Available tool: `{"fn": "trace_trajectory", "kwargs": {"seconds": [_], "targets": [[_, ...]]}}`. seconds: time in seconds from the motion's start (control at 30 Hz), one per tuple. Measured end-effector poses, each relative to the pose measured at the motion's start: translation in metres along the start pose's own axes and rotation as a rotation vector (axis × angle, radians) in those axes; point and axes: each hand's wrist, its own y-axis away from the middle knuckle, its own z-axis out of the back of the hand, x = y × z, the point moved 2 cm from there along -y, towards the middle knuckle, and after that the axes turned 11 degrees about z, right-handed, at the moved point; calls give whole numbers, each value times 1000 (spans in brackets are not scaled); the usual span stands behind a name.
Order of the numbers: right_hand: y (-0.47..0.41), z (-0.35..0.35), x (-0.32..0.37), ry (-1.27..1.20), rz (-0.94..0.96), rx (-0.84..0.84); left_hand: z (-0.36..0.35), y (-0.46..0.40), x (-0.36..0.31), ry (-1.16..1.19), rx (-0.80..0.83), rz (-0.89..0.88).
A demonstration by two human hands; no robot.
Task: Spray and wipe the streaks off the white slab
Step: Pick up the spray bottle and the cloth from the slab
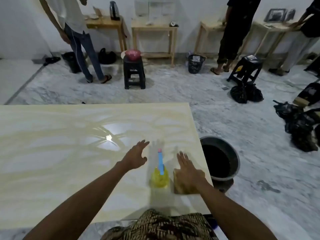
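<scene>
A black bucket (220, 160) sits on the floor at 3 o'clock of the white slab (69, 153), off its right edge. A spray bottle (159, 175) stands between the hands. The left hand (136, 157) hovers with fingers spread; the right hand (187, 174) lies flat on a yellowish cloth (178, 187). Streaks cover the slab.

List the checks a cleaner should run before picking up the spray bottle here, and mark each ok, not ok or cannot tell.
1. Spray bottle upright on the white slab: ok.
2. Left hand free, open beside the bottle: ok.
3. Right hand on the yellow cloth, ready to wipe: ok.
4. Streaks visible to aim at: ok, yellowish swirls cover the slab.
5. Liquid in bottle: ok, yellow liquid shows; amount cannot tell.
6. Nozzle direction: cannot tell, blurred.
</scene>
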Motion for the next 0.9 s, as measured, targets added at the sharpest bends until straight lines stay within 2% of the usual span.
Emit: {"fn": "trace_trajectory", "kwargs": {"seconds": [0.07,0.17,0.33,0.47,0.53,0.6,0.8,0.9], "targets": [[12,-27,-12,60,-27,159,-14,8,5,18,54,-21],[36,-66,-27,145,-67,283,-38,24,9,71,146,16],[45,-65,-16,220,-30,229,-71,33,8,149,260,7],[41,-64,-19,82,-34,174,-88,36,-3,356,185,38],[37,-56,-19,-82,-23,49,-88,36,-14,457,107,36],[36,-41,-20,-242,-91,-125,-88,37,-28,548,45,39],[34,37,-10,-1015,-287,-733,-102,38,-59,773,-318,40],[26,61,-13,-1506,-403,-910,-107,38,-67,851,-447,-26]]}}
